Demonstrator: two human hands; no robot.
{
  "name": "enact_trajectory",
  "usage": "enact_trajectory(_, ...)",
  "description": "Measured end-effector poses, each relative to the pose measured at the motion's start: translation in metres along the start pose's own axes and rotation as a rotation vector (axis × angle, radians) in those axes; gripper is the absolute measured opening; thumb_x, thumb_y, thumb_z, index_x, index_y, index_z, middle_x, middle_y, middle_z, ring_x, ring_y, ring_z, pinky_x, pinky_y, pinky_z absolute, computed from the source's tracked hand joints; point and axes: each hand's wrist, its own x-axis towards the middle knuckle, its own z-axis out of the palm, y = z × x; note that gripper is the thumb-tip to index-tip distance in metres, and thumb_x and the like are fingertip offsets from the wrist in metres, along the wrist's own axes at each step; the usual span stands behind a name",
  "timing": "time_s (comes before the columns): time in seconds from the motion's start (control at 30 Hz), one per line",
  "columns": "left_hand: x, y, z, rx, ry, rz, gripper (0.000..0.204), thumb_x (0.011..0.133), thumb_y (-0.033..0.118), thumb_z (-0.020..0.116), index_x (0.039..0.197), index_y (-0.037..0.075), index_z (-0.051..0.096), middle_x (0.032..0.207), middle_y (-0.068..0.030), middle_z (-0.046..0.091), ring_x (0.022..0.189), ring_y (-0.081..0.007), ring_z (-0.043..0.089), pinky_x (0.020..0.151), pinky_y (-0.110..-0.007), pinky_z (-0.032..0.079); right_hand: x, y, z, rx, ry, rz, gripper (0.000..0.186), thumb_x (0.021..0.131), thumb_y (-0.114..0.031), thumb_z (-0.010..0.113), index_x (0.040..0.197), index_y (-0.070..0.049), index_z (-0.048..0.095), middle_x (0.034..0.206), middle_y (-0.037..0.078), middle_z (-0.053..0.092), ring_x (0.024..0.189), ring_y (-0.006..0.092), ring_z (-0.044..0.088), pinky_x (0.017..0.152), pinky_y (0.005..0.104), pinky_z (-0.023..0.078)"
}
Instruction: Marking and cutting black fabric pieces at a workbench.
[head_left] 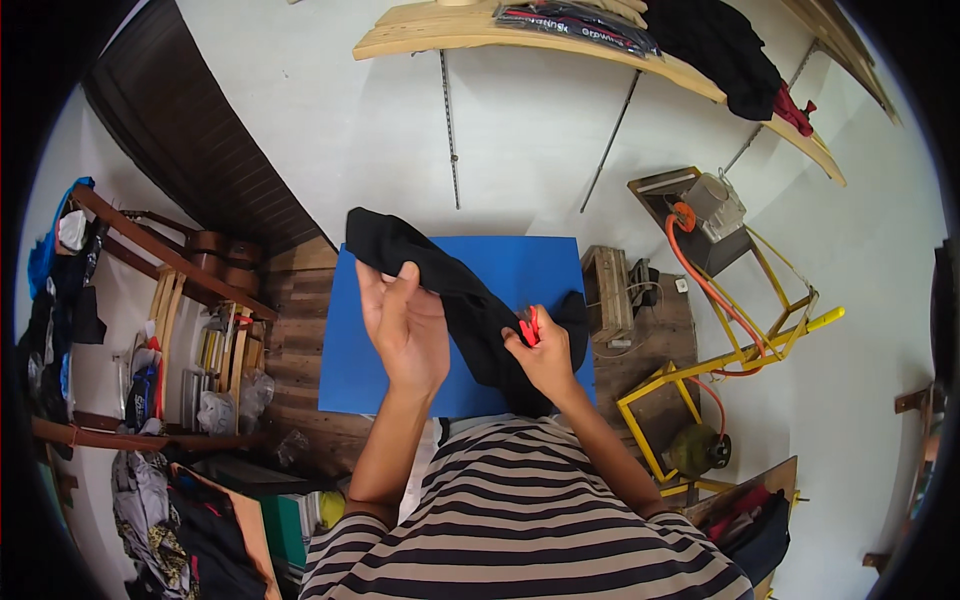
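A long piece of black cloth (455,295) is stretched slantwise above the blue tabletop (360,375), its upper end at the far left. My left hand (408,315) grips the upper part, thumb on top and fingers behind the fabric. My right hand (548,358) is closed round a small red tool (530,327) that looks like thread snips; its blades do not show. The right fingers rest against the cloth's lower part, and some fabric bunches on the table's right side beyond that hand. Whether the right hand also pinches the fabric, I cannot tell.
A wooden crate (606,293) stands right of the table, with yellow metal frames (660,385) and an orange hose (705,285) further right. At left is a wooden rack (170,262) with clothes and bags. Above, a wall shelf (430,32) carries folded garments.
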Motion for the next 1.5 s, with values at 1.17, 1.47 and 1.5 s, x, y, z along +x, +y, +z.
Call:
enact_trajectory(1.17,0.074,0.085,0.014,0.128,0.027,0.484,0.024,0.094,-0.001,0.050,0.114,0.008,0.039,0.090,0.0013,0.054,0.083,-0.0065,0.053,0.076,-0.023,0.044,-0.004,0.042,0.019,-0.217,0.006,0.039,0.033,0.073,-0.009,0.077,0.089,0.000,0.050,0.076,0.020,0.060,0.072,0.0389,0.061,0.063,0.0411,0.048)
enact_trajectory(1.47,0.110,0.125,-0.030,0.077,0.138,0.533,0.034,0.094,0.005,0.054,0.122,0.008,0.036,0.081,0.0014,0.056,0.076,-0.0069,0.055,0.071,-0.022,0.043,-0.009,0.074,-0.033,-0.420,0.250,0.195,0.040,0.068,-0.006,0.078,0.100,0.000,0.054,0.081,0.020,0.063,0.078,0.0366,0.065,0.070,0.0387,0.050)
enact_trajectory(1.5,0.114,0.125,-0.035,0.083,0.151,0.498,0.036,0.094,0.004,0.054,0.124,0.009,0.037,0.081,0.0021,0.056,0.078,-0.0060,0.056,0.071,-0.023,0.043,-0.008,0.076,-0.043,-0.425,0.260,0.196,0.040,0.068,-0.006,0.078,0.100,0.000,0.054,0.081,0.020,0.063,0.078,0.0366,0.065,0.070,0.0387,0.050)
